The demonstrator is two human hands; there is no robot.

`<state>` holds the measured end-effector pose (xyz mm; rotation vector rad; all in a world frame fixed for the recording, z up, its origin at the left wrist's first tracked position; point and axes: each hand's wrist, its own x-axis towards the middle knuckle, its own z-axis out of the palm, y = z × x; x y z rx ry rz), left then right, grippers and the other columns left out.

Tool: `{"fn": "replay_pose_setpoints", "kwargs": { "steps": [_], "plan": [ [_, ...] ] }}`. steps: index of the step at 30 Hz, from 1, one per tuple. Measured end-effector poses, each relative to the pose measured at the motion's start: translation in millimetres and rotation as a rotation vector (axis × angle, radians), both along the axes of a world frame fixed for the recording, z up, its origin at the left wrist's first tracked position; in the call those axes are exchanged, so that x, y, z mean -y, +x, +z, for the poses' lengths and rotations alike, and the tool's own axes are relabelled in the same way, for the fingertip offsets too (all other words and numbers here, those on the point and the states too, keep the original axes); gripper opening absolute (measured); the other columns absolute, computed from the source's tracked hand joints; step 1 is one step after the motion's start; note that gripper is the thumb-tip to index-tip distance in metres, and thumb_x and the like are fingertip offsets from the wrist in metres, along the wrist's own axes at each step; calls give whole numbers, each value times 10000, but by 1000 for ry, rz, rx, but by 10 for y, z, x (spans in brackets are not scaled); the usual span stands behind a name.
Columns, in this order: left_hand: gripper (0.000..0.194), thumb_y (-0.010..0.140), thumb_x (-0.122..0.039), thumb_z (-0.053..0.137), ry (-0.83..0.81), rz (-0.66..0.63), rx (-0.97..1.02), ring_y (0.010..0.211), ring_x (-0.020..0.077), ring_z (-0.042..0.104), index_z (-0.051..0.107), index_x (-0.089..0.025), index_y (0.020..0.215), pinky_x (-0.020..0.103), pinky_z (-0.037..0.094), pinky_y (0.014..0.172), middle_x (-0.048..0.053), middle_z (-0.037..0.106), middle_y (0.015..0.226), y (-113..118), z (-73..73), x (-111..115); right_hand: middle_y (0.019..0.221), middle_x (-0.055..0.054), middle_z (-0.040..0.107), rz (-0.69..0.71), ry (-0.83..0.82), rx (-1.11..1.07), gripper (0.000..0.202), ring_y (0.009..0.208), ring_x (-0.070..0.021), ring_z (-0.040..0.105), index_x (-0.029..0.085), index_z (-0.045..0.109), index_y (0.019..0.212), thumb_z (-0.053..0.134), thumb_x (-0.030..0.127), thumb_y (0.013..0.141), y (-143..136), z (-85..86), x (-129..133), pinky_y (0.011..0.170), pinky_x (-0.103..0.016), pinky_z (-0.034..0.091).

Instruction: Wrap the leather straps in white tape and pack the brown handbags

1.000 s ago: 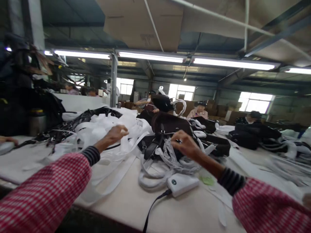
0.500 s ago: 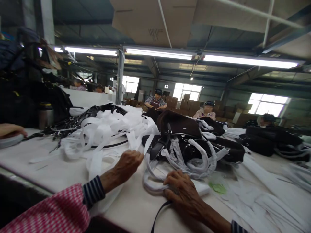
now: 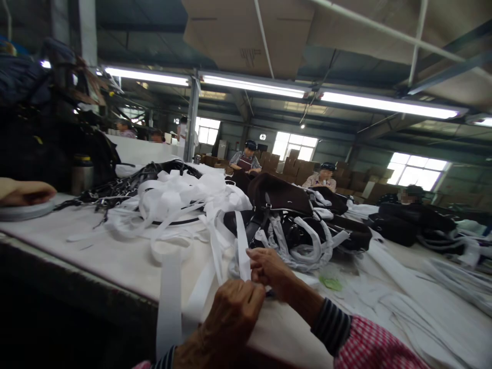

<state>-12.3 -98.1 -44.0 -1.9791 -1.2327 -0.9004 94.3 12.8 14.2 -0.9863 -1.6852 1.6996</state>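
My left hand (image 3: 235, 311) is closed in front of me at the table edge, gripping a white fabric strip (image 3: 242, 241). My right hand (image 3: 271, 270) has its fingers curled together against the same strip, just above the left. Whatever lies deeper between the two hands is hidden by the knuckles. Right behind them stands a black bag (image 3: 282, 197) whose handles (image 3: 313, 243) are wrapped in white. To the left spreads a tangled heap of white strips (image 3: 180, 197), and some of its bands hang over the front edge.
Black straps with metal clips (image 3: 115, 192) lie behind the heap. Another person's hand (image 3: 28, 193) rests on a pale roll at far left. A green scrap (image 3: 330, 283) and thin clear sheets (image 3: 407, 312) lie on the right. More black bags (image 3: 411, 220) sit farther back; co-workers are beyond.
My right hand has left the wrapped handle and come up to the white strip. My left hand has drawn nearer to me with the strip, so the two hands now meet.
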Motion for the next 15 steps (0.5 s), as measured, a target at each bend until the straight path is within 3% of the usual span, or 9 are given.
{"fn": "replay_pose_setpoints", "kwargs": {
  "steps": [3,5,7,11,15],
  "plan": [
    [244,985,-42,370,163,-128,8,525,183,532,580,-164,969,326,366,515,-2,549,646,138,-90,151,521,73,409,-54,-48,-28,313,439,-51,328,167,520,647,757,354,731,-168,-20,-21,450,-199,222],
    [275,1012,-47,346,266,-167,15,463,157,469,599,-151,986,323,311,486,-27,492,585,148,-169,238,522,73,407,-79,-40,-20,273,449,-50,305,155,557,645,776,316,678,-202,-20,-7,447,-201,217],
    [325,1038,-57,300,269,-162,20,457,149,466,617,-121,1074,325,304,484,-29,500,582,52,-256,331,567,51,472,-61,-28,-14,258,470,-59,331,136,644,715,794,332,641,-144,32,55,449,-204,215],
    [405,1047,-75,262,102,-110,-25,661,185,599,601,-65,1269,350,426,635,48,662,785,-354,-392,553,739,-9,622,50,2,-35,394,566,-93,446,143,754,914,838,405,633,252,324,333,498,-211,288],
    [381,1039,-78,324,3,-121,25,885,229,605,611,-78,1289,394,441,835,101,707,1006,-670,-415,712,657,14,525,164,47,135,395,547,-85,357,154,762,906,825,503,732,843,563,740,500,-212,273]
  ]
}}
